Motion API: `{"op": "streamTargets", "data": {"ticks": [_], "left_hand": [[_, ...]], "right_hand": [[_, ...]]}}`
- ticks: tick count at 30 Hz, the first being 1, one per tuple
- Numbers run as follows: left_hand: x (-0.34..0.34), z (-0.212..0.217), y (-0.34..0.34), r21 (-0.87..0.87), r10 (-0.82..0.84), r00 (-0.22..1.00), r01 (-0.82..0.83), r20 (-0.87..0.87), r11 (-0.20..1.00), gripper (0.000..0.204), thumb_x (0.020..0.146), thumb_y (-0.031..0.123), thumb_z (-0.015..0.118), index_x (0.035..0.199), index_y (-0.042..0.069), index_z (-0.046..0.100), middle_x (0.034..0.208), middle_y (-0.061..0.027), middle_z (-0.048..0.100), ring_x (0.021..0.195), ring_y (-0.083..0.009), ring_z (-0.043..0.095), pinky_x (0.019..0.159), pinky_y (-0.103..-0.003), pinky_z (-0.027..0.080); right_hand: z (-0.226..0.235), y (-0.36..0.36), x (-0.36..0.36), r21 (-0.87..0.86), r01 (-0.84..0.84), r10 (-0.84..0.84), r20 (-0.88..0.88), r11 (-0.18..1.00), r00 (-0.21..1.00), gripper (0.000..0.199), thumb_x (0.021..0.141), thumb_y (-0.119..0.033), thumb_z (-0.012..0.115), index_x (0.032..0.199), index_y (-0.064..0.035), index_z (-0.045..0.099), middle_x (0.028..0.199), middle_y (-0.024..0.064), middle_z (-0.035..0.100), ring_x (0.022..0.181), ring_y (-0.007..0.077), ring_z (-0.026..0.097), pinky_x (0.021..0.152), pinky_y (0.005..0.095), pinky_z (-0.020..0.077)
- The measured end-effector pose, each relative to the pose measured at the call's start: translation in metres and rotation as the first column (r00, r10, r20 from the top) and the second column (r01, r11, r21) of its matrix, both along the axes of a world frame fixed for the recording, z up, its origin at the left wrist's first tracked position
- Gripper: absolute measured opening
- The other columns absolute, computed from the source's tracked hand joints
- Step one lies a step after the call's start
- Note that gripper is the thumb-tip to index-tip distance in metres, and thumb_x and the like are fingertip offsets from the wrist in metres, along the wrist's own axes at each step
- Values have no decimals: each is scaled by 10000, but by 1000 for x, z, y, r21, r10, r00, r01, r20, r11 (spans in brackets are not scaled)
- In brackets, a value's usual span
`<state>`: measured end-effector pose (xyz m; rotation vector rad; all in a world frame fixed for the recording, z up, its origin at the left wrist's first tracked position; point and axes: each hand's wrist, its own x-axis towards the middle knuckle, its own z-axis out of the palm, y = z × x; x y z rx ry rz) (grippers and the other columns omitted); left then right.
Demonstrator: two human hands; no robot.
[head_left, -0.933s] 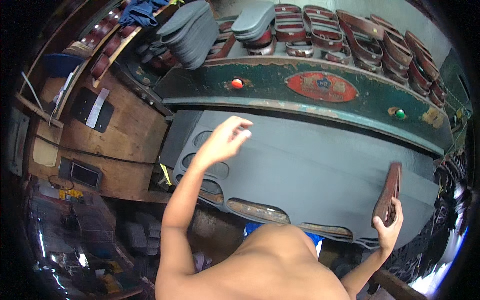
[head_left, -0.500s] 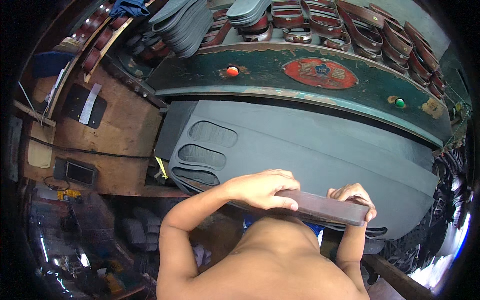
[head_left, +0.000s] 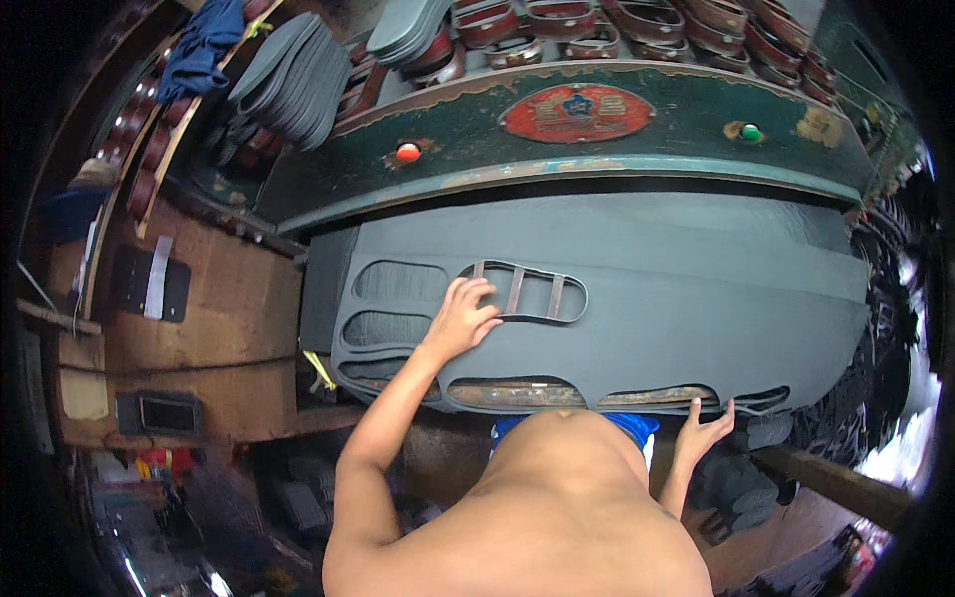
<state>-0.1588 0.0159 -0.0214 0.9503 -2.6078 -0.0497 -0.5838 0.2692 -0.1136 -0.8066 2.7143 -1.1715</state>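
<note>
A sole-shaped metal cutting die with crossbars lies flat on a wide grey foam-like sheet. My left hand has its bent fingers and thumb on the die's left end, gripping the rim. Directly left of it are sole-shaped cut-outs in the sheet, and more run along the near edge. My right hand holds nothing; its fingers are spread at the sheet's near edge on the right, beside the cut-outs there.
Behind the sheet runs a worn green machine beam with a red button and a green button. Several other dies and a stack of grey soles sit on top. At left is a wooden board; a wooden bar juts out at lower right.
The die, held in both hands near my body, now lies on the sheet beside the left cut-outs. My right hand has let go and moved down to the near edge. The view has shifted.
</note>
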Motion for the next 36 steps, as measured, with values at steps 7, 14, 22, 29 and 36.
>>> {"op": "streamTargets", "data": {"ticks": [7,14,22,29,36], "left_hand": [[71,-10,50,331,592,802,-539,-79,775,538,892,265,788,1355,64,604,1347,-175,574,1287,-376,535,1095,-524,397],[76,3,110,435,509,847,-520,153,735,876,833,360,841,1519,6,427,1453,-217,505,1364,-428,473,1154,-529,348],[62,-7,118,292,539,836,-543,103,787,1063,676,383,941,1511,-10,413,1384,-222,526,1317,-389,481,1149,-521,323],[76,-7,95,294,557,827,-553,79,779,983,644,408,944,1453,42,521,1246,-163,590,1215,-348,537,1102,-497,357],[66,-14,72,246,609,784,-617,117,747,949,655,426,937,1440,51,559,1235,-153,627,1213,-348,563,1088,-491,385]], "right_hand": [[-42,9,-62,-164,1,33,204,986,978,660,978,-262,763,1474,39,451,1323,204,556,1171,280,579,1039,400,463],[-40,13,-68,-106,-104,123,193,989,973,714,869,-239,863,1383,23,441,1151,159,562,1086,287,559,982,394,465],[-32,7,-70,-123,-99,103,26,987,994,573,951,-228,782,1341,41,460,1100,168,564,1027,301,555,979,404,463],[52,-34,-83,-183,-186,176,-70,965,982,514,947,-236,793,1275,53,522,1061,169,618,958,277,575,923,384,490],[6,-83,-65,22,-91,93,-121,996,988,479,876,-277,827,1199,53,700,1151,268,732,1114,413,694,975,464,525]]}}
